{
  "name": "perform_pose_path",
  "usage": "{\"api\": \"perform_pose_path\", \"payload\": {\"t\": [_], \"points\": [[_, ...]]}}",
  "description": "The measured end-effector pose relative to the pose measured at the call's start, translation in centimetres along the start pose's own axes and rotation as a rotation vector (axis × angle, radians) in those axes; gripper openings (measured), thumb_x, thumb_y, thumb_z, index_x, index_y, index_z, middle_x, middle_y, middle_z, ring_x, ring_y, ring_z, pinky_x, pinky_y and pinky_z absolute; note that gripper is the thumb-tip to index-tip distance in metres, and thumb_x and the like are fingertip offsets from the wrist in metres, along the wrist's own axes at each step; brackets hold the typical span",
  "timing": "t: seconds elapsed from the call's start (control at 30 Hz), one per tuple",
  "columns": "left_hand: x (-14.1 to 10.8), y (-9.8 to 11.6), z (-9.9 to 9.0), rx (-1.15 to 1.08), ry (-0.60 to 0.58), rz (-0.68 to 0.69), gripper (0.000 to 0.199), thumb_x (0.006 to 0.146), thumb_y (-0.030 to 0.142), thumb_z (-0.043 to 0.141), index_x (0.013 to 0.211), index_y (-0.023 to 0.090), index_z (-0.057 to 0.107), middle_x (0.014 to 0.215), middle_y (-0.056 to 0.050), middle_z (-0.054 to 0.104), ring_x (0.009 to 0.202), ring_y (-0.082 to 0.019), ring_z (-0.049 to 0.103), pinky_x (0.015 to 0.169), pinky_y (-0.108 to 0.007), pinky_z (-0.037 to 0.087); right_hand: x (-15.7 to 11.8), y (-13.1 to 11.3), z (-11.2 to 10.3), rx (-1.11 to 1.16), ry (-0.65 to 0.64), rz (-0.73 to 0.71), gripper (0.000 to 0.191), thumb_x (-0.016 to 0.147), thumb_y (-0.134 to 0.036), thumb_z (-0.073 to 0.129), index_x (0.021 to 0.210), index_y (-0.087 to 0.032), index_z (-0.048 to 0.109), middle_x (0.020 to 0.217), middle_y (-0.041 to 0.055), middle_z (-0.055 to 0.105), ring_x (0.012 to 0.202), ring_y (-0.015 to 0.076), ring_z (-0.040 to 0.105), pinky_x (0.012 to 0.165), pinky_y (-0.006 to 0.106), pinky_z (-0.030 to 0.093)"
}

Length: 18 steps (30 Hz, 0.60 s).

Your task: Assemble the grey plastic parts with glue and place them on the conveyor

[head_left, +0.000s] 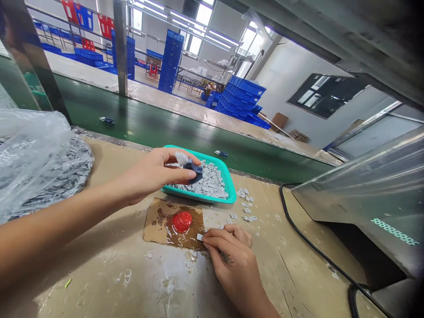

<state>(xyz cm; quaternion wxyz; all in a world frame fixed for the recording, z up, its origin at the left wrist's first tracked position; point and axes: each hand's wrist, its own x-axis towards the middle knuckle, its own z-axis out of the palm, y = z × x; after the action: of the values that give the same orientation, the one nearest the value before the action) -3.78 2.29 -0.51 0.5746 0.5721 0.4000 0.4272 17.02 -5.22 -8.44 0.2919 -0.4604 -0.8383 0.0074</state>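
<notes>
My left hand (168, 170) grips a dark blue plastic part (195, 172) with a whitish translucent tip, held above a turquoise basket (232, 187). Small grey plastic pieces (212, 179) fill that basket. Lower down, my right hand (232, 251) pinches one small grey piece (200, 237) between thumb and fingers. It is at the right edge of a wet cardboard sheet (155, 232), on which a red round cap-like thing (182, 221) sits in a puddle of clear liquid.
Loose grey pieces (247, 205) lie right of the basket. A plastic bag (33, 150) covers a heap of grey parts at left. Behind runs a green conveyor belt (149, 128) carrying blue parts (221, 153). A black cable (308, 238) and a metal housing (364, 194) flank the right.
</notes>
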Motion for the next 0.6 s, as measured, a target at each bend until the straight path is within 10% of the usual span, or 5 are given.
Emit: {"api": "perform_pose_path", "payload": {"t": [0.3, 0.6], "points": [[-0.2, -0.9, 0.8, 0.125, -0.105, -0.036, 0.017, 0.062, 0.019, 0.066, 0.078, 0.015, 0.059, 0.063, 0.003, 0.055, 0.057, -0.007, 0.048, 0.059, -0.020, 0.040, 3.0, -0.2, -3.5, 0.547, 0.089, 0.336, 0.008, 0.071, -0.018, 0.062, 0.072, -0.024, 0.067, 0.075, 0.0026, 0.066, 0.079, 0.0195, 0.056, 0.073, 0.036, 0.045], [-0.5, -0.7, 1.3, 0.007, -0.157, -0.078, 0.028, 0.063, 0.029, 0.068, 0.086, 0.017, 0.059, 0.082, 0.001, 0.056, 0.068, -0.009, 0.051, 0.060, -0.021, 0.040, 7.1, -1.4, -4.2, 1.083, 0.175, 0.654, 0.015, 0.058, -0.028, 0.072, 0.070, -0.020, 0.068, 0.080, 0.0037, 0.065, 0.078, 0.0182, 0.058, 0.078, 0.035, 0.047]]}}
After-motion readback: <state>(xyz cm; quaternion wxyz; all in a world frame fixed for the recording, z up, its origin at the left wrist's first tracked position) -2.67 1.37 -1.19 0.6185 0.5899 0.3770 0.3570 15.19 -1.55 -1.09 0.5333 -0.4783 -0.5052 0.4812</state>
